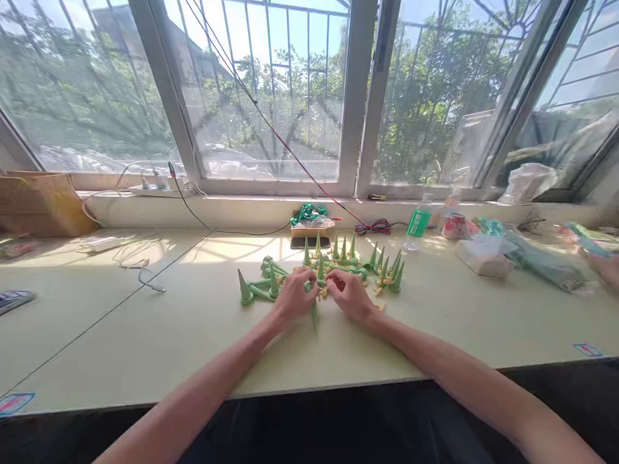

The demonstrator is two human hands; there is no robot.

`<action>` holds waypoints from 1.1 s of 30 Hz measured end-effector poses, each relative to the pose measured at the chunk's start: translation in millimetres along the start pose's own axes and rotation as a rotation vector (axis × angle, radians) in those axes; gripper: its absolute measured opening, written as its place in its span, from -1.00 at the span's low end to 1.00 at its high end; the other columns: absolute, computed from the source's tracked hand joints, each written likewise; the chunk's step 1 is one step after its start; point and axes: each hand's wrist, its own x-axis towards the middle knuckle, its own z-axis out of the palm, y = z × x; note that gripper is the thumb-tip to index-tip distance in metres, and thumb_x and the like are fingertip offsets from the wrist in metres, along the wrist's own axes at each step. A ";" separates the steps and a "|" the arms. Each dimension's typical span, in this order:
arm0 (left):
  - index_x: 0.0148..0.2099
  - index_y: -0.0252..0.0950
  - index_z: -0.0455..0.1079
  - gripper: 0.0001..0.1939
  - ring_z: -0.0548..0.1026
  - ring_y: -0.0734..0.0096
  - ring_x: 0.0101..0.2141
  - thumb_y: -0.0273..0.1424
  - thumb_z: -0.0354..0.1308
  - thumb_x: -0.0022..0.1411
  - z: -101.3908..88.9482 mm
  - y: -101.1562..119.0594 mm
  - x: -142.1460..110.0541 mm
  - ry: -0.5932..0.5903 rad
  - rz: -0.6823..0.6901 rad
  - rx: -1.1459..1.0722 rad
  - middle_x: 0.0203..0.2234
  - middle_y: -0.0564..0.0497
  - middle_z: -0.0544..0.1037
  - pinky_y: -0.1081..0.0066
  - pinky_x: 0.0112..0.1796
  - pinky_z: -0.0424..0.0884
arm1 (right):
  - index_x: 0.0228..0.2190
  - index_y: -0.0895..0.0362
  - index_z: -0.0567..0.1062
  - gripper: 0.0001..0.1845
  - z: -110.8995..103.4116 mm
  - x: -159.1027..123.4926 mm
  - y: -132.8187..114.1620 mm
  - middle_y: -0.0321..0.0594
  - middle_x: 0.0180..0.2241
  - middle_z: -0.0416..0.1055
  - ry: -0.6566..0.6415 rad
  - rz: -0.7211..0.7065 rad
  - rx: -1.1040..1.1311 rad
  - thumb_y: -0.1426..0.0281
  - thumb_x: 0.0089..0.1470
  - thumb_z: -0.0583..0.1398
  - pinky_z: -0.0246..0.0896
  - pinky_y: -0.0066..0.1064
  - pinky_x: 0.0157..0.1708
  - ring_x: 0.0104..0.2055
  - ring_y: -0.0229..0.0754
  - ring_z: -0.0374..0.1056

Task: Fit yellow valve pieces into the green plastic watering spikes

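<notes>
My left hand (296,295) is closed round a small green cone (314,317), whose pointed end hangs down below the fingers. Just to its right, my right hand (352,296) has its thumb and fingertips pinched together; what they hold, if anything, is too small to make out. Around both hands lie many green cones, some upright like the one at the left (244,290) and the one at the right (398,278), others on their sides. Small yellow pieces (378,292) are scattered among them, mostly beside my right hand.
Behind the cones are a dark phone (309,243) and a small box of green material (309,216). To the right stand a green-labelled bottle (418,222), a red can (453,225) and a white container (486,256). Another person's hand (607,267) shows at the right edge. Cables (145,274) lie left.
</notes>
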 end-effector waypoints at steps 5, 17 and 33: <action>-0.31 -0.31 0.45 -0.90 0.35 0.55 -0.57 -0.51 0.11 0.18 -0.1 -0.1 0.0 0.017 -0.026 -0.042 -0.41 0.06 0.51 0.49 -0.43 0.29 | -0.47 0.19 0.51 -0.82 -0.6 -1.2 -0.7 -0.36 -0.64 0.27 -0.059 -0.021 -0.005 0.47 0.06 0.11 -0.01 -0.50 -0.54 -0.59 -0.34 0.13; -0.22 -0.30 0.51 -0.82 0.26 0.58 -0.65 -0.49 0.08 0.22 -6.8 10.2 -5.9 -0.039 -0.057 -0.078 -0.54 0.11 0.53 0.52 -0.45 0.28 | -0.39 0.20 0.54 -0.79 2.3 -7.8 -0.2 -0.33 -0.57 0.32 -0.098 -0.006 0.052 0.44 0.12 0.09 0.02 -0.50 -0.51 -0.55 -0.33 0.13; -0.10 -0.23 0.45 -0.77 0.52 0.37 -0.45 -0.41 -0.02 0.32 -49.9 4.5 18.0 -0.041 -0.098 0.216 -0.30 0.02 0.61 0.42 -0.39 0.36 | -0.33 0.14 0.44 -0.90 -0.5 -18.8 1.2 -0.36 -0.59 0.33 -0.286 0.081 -0.125 0.40 0.18 0.13 0.00 -0.48 -0.48 -0.56 -0.30 0.17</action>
